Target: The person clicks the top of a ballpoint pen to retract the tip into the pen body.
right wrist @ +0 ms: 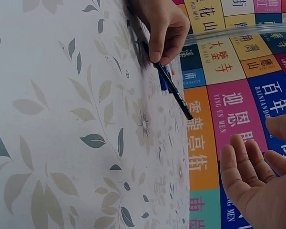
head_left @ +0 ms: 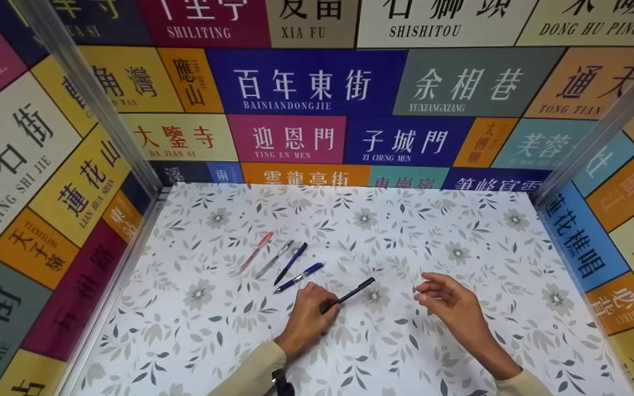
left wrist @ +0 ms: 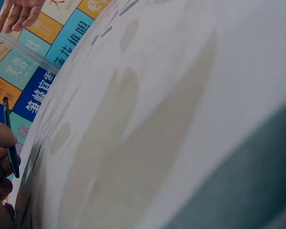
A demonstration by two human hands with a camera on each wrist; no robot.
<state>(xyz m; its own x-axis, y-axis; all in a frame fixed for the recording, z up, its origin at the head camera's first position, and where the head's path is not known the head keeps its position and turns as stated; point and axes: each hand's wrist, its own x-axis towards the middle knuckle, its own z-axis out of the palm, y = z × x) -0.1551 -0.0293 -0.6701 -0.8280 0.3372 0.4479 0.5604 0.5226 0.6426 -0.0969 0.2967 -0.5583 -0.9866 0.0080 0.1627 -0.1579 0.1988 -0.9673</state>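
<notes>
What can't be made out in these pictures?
Head: the lower end of the black pen, hidden by the left hand.
Head: the dark band, cut off by the bottom edge.
Left wrist: much of the left hand, cut off by the left edge.
Right wrist: the black pen's print, too small.

Four pens [head_left: 290, 263] on table [head_left: 432, 231], fifth pen [head_left: 358, 289] to their right, wall [head_left: 287, 149] behind.
</notes>
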